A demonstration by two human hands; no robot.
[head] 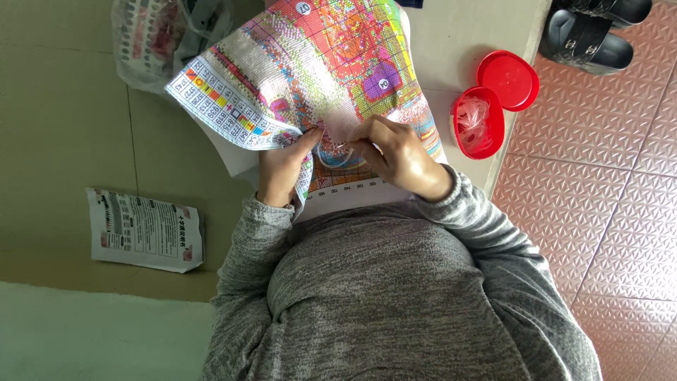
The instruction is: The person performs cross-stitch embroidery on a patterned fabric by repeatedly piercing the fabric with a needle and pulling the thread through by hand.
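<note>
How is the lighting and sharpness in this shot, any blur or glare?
Head view: soft, even daylight, no harsh glare; the colourful printed cross-stitch cloth looks slightly washed out at its pale middle; both hands are a little soft; the red oval plastic box casts a faint shadow.

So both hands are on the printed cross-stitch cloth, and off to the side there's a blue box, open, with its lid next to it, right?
Not quite: the box is red, not blue, as the head view shows. The rest holds: it is open with its lid beside it, and the left hand and right hand are both on the printed cloth.
</note>
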